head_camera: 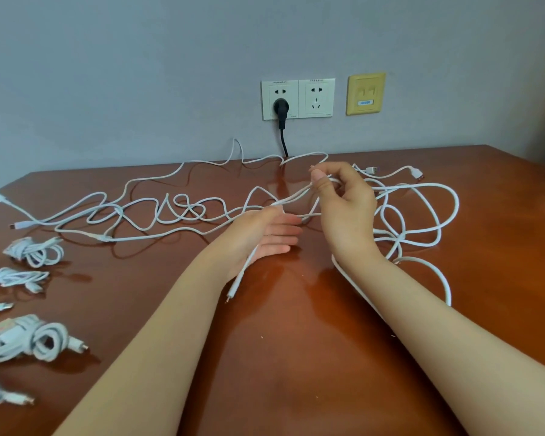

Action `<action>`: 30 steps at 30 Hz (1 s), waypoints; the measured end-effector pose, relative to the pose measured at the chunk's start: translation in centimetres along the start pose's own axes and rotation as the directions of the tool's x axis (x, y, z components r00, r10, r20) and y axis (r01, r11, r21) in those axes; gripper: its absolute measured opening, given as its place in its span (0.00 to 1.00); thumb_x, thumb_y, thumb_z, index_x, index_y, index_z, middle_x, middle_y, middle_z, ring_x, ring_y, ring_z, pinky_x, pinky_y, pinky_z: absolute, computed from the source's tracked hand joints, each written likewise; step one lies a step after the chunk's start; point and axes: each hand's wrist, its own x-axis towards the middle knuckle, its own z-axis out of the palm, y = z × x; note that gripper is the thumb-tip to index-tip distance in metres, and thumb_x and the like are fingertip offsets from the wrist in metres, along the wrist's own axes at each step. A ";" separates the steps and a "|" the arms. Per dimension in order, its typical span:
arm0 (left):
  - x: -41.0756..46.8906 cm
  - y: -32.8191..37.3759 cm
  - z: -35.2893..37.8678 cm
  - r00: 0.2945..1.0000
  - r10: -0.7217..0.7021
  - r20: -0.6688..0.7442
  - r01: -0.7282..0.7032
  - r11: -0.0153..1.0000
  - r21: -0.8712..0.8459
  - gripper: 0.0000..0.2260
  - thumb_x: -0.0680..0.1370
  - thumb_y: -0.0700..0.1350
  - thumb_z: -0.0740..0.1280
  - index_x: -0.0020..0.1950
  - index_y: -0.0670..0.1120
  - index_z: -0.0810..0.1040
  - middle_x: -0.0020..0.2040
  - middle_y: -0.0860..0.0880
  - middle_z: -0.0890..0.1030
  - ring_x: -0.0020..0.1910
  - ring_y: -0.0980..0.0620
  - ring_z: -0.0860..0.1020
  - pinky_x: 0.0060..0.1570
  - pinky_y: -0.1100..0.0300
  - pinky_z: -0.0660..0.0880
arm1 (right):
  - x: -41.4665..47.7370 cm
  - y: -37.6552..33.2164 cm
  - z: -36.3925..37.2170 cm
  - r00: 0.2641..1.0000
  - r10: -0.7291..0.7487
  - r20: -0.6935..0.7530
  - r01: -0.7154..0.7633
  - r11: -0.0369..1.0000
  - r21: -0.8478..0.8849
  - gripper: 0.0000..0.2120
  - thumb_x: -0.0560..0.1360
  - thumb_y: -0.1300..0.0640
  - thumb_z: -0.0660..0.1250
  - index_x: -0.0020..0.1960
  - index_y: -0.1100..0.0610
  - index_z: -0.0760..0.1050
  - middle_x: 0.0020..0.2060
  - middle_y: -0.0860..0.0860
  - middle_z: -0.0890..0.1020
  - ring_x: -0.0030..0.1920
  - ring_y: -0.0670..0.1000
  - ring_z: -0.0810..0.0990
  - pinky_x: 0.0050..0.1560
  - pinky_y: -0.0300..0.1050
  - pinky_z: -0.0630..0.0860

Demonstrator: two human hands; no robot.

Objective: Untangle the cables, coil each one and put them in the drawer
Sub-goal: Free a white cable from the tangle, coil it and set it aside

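Several white cables point(158, 215) lie tangled across the far half of the reddish wooden table point(280, 357). My right hand point(343, 209) is raised above the table and pinches a white cable between thumb and fingers. That cable runs down across my left hand point(265, 237), which lies flat with straight fingers, palm turned right. The cable's plug end point(232, 294) hangs below my left wrist. More loops point(422, 215) of cable lie to the right of my right hand. No drawer is in view.
Several coiled white cables point(29, 338) lie along the table's left edge. On the wall behind are two white sockets point(298, 99), one with a black plug point(280, 108), and a yellow data socket point(365, 93). The table's near half is bare.
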 end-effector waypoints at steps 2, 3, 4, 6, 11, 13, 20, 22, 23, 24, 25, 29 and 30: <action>0.2 -0.3 0.1 1.000 0.010 0.024 -0.007 0.991 -0.132 0.17 0.83 0.50 0.51 0.59 0.44 0.75 0.53 0.46 0.80 0.49 0.51 0.79 0.47 0.62 0.76 | 0.1 0.1 0.0 1.000 0.023 -0.001 -0.023 1.000 -0.018 0.11 0.77 0.61 0.63 0.39 0.48 0.72 0.28 0.44 0.72 0.26 0.38 0.69 0.31 0.29 0.64; 0.3 -0.4 0.2 1.000 0.012 0.013 -0.009 0.978 -0.208 0.19 0.83 0.51 0.50 0.64 0.43 0.72 0.57 0.44 0.79 0.53 0.49 0.78 0.49 0.60 0.75 | 0.1 0.3 0.1 0.999 0.040 0.022 -0.039 0.997 -0.060 0.11 0.77 0.61 0.62 0.39 0.48 0.71 0.29 0.43 0.73 0.27 0.37 0.70 0.32 0.29 0.65; 0.4 -0.4 0.2 1.000 0.008 -0.011 -0.011 0.959 -0.283 0.20 0.83 0.51 0.49 0.67 0.41 0.69 0.61 0.42 0.77 0.55 0.48 0.76 0.51 0.58 0.75 | 0.1 0.5 0.1 0.996 0.070 0.060 -0.062 0.991 -0.115 0.12 0.77 0.61 0.62 0.38 0.48 0.71 0.30 0.43 0.73 0.29 0.37 0.71 0.35 0.31 0.67; 0.5 -0.5 0.1 0.998 0.006 -0.063 -0.032 0.911 -0.410 0.22 0.84 0.51 0.47 0.69 0.38 0.67 0.66 0.39 0.73 0.58 0.46 0.74 0.55 0.56 0.71 | 0.0 1.2 0.4 0.969 0.170 0.178 -0.124 0.961 -0.246 0.13 0.75 0.61 0.62 0.35 0.47 0.71 0.31 0.43 0.75 0.33 0.40 0.73 0.40 0.38 0.70; 0.6 -0.7 -0.3 0.992 0.009 -0.129 -0.083 0.807 -0.585 0.20 0.83 0.51 0.49 0.58 0.37 0.72 0.50 0.41 0.78 0.47 0.46 0.80 0.41 0.57 0.77 | -0.8 1.5 0.7 0.834 0.327 0.444 -0.112 0.889 -0.445 0.10 0.71 0.60 0.67 0.32 0.51 0.75 0.22 0.46 0.76 0.31 0.44 0.77 0.43 0.41 0.75; 0.7 -0.8 -0.3 0.989 -0.001 -0.151 -0.089 0.802 -0.590 0.20 0.83 0.53 0.49 0.41 0.41 0.70 0.36 0.45 0.74 0.30 0.50 0.78 0.33 0.58 0.77 | -1.1 0.8 0.7 0.780 0.308 0.545 -0.029 0.887 -0.460 0.06 0.72 0.60 0.68 0.37 0.52 0.79 0.22 0.44 0.76 0.30 0.40 0.75 0.41 0.34 0.72; 1.3 -0.3 -1.9 0.974 0.020 -0.228 -0.181 0.676 -0.714 0.22 0.83 0.55 0.47 0.34 0.45 0.63 0.19 0.52 0.63 0.14 0.57 0.60 0.20 0.69 0.64 | -1.7 -0.7 0.2 0.527 0.282 0.802 0.241 0.855 -0.459 0.17 0.81 0.56 0.55 0.66 0.41 0.70 0.34 0.44 0.76 0.37 0.45 0.73 0.49 0.43 0.71; 1.4 -0.3 -2.5 0.973 0.022 -0.228 -0.191 0.630 -0.753 0.22 0.83 0.54 0.47 0.34 0.45 0.64 0.19 0.52 0.64 0.13 0.57 0.58 0.18 0.71 0.62 | -1.7 -0.5 0.1 0.530 0.240 0.814 0.200 0.897 -0.395 0.17 0.81 0.57 0.54 0.66 0.41 0.70 0.31 0.47 0.74 0.35 0.47 0.72 0.41 0.39 0.69; 1.3 -0.2 -2.7 0.972 0.029 -0.233 -0.201 0.615 -0.763 0.22 0.84 0.53 0.47 0.34 0.44 0.65 0.19 0.52 0.65 0.13 0.57 0.58 0.19 0.71 0.63 | -1.6 -0.3 0.1 0.532 0.220 0.817 0.195 0.908 -0.372 0.18 0.81 0.58 0.54 0.65 0.41 0.71 0.31 0.47 0.74 0.34 0.46 0.71 0.38 0.35 0.68; 1.3 -0.2 -2.9 0.971 0.036 -0.237 -0.210 0.605 -0.768 0.22 0.84 0.53 0.47 0.35 0.44 0.65 0.19 0.52 0.65 0.13 0.57 0.58 0.19 0.71 0.64 | -1.5 -0.2 0.0 0.533 0.204 0.821 0.204 0.911 -0.359 0.18 0.81 0.59 0.54 0.65 0.41 0.71 0.31 0.45 0.75 0.33 0.44 0.71 0.36 0.32 0.67; 1.3 -0.2 -3.1 0.971 0.041 -0.237 -0.215 0.594 -0.775 0.21 0.84 0.53 0.47 0.35 0.44 0.65 0.20 0.52 0.65 0.13 0.57 0.58 0.19 0.71 0.64 | -1.4 -0.1 -0.1 0.537 0.189 0.822 0.213 0.913 -0.349 0.17 0.81 0.59 0.55 0.64 0.42 0.72 0.31 0.42 0.76 0.31 0.40 0.71 0.36 0.31 0.67; 1.1 -0.1 -3.8 0.976 0.048 -0.214 -0.199 0.601 -0.774 0.21 0.83 0.54 0.47 0.35 0.46 0.64 0.19 0.53 0.66 0.13 0.58 0.57 0.14 0.69 0.56 | -0.5 0.2 -0.4 0.656 0.175 0.735 0.103 0.943 -0.316 0.04 0.78 0.57 0.61 0.48 0.49 0.73 0.31 0.43 0.74 0.32 0.43 0.70 0.39 0.38 0.68; 1.1 -0.1 -3.8 0.977 0.044 -0.210 -0.192 0.616 -0.764 0.21 0.83 0.54 0.47 0.35 0.46 0.64 0.19 0.53 0.65 0.13 0.59 0.57 0.14 0.69 0.54 | -0.2 0.2 -0.6 0.687 0.157 0.709 0.115 0.941 -0.320 0.06 0.78 0.58 0.62 0.44 0.49 0.72 0.31 0.44 0.73 0.33 0.44 0.70 0.38 0.38 0.68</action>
